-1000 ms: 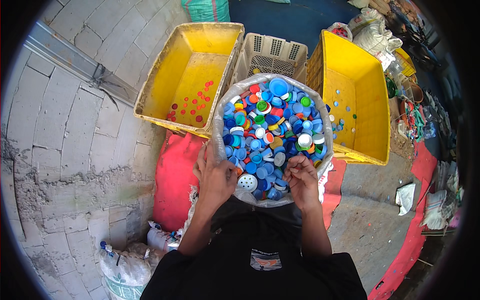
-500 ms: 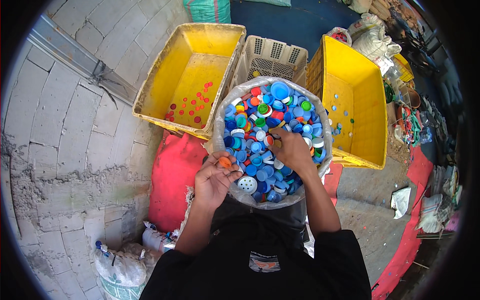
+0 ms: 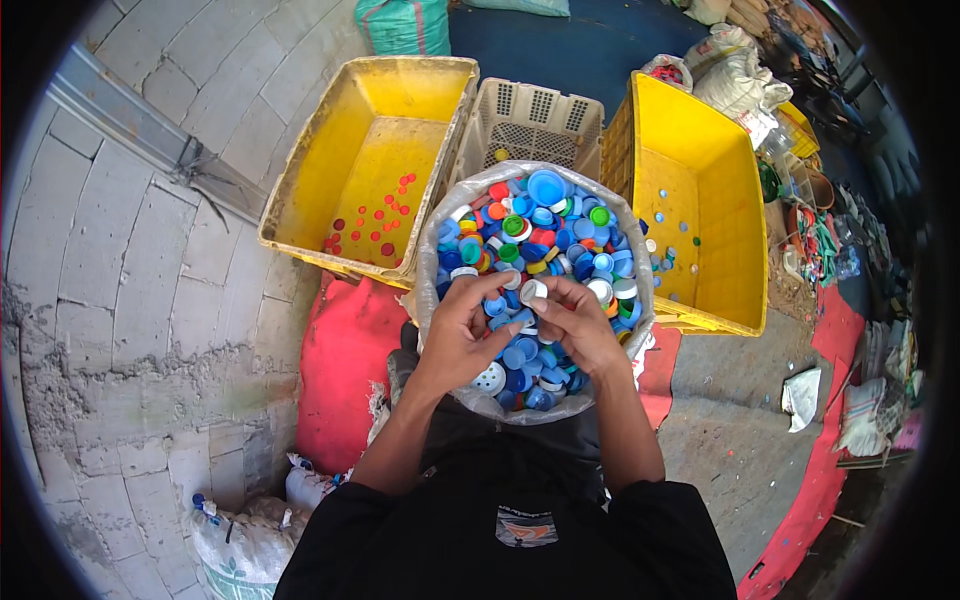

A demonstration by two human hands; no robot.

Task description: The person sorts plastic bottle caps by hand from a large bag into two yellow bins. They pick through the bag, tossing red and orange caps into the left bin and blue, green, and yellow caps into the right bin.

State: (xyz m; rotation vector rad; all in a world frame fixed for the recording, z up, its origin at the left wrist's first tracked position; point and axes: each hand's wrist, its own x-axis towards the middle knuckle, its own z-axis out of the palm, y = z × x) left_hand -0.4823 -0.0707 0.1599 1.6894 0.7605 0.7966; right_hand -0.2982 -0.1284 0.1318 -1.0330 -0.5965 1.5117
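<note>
A sack (image 3: 432, 255) with a pale plastic rim stands in front of me, full of plastic bottle caps (image 3: 515, 355), mostly blue, with some white, green, red and yellow. My right hand (image 3: 580, 330) pinches a white bottle cap (image 3: 533, 291) between thumb and fingers, just above the pile. Close beside it, my left hand (image 3: 458, 335) is open over the caps, thumb and index finger apart. Another white cap lies by its index fingertip; I cannot tell whether they touch. A white perforated disc (image 3: 490, 378) rests near the sack's front edge.
Beyond the sack, a yellow crate (image 3: 440, 130) on the left holds red caps. Another yellow crate (image 3: 700, 190) on the right holds a few blue, white and green ones. Between them sits a whitish perforated crate (image 3: 540, 100). A block wall (image 3: 130, 300) runs along the left.
My left hand has moved right over the sack, and the orange cap no longer shows in it. My right hand has drawn back from the pile with a white cap.
</note>
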